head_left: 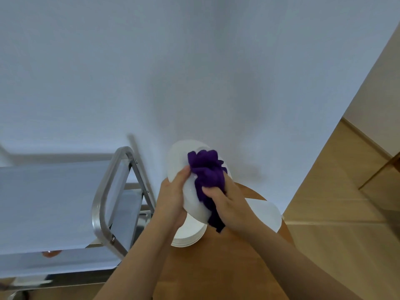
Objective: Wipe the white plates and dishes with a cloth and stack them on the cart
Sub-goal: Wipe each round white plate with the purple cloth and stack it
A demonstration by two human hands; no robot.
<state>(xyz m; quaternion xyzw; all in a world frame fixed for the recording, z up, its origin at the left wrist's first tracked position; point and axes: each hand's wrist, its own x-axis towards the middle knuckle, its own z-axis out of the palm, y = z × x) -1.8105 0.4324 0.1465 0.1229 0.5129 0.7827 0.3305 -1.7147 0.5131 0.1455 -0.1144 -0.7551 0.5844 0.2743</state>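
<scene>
Slipping was judged the main risk: the white plate (pixel 190 191) was held tilted in the air over the round wooden table (pixel 227 267), gripped at its near-left rim by the left hand (pixel 173 191) alone, thumb curled over the edge. A hard push from the purple cloth (pixel 205 176), bunched in the curled fingers of the right hand (pixel 225 202), could have levered it loose onto the stack of plates (pixel 188 237) just below. The plate was seen as glossy, plain and smooth. The cart (pixel 54 202) stood just left.
</scene>
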